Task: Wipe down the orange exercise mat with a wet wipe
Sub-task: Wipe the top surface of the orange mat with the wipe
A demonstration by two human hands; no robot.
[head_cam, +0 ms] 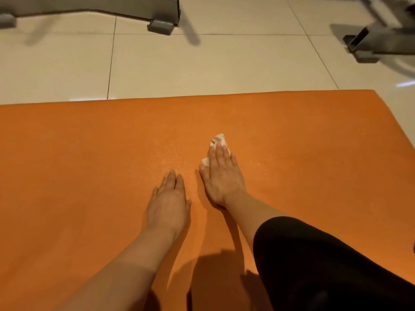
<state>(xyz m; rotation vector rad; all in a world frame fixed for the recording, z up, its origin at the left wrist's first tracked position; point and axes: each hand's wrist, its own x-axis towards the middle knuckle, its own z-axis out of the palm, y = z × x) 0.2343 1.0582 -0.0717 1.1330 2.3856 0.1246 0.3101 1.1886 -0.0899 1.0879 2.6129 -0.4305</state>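
The orange exercise mat (78,153) fills the lower two thirds of the head view, lying flat on the tiled floor. My right hand (221,173) lies palm down near the mat's middle, pressing a crumpled white wet wipe (217,140) against the surface; the wipe shows past my fingertips and beside my thumb. My left hand (168,203) rests flat on the mat just left of the right hand, fingers together, holding nothing. A faint wet sheen shows on the mat around both hands.
Cream floor tiles (202,66) lie beyond the mat's far edge. Grey metal equipment feet stand at the top left (161,25) and top right (363,46). A knee in black fabric (314,265) rests on the mat at the lower right.
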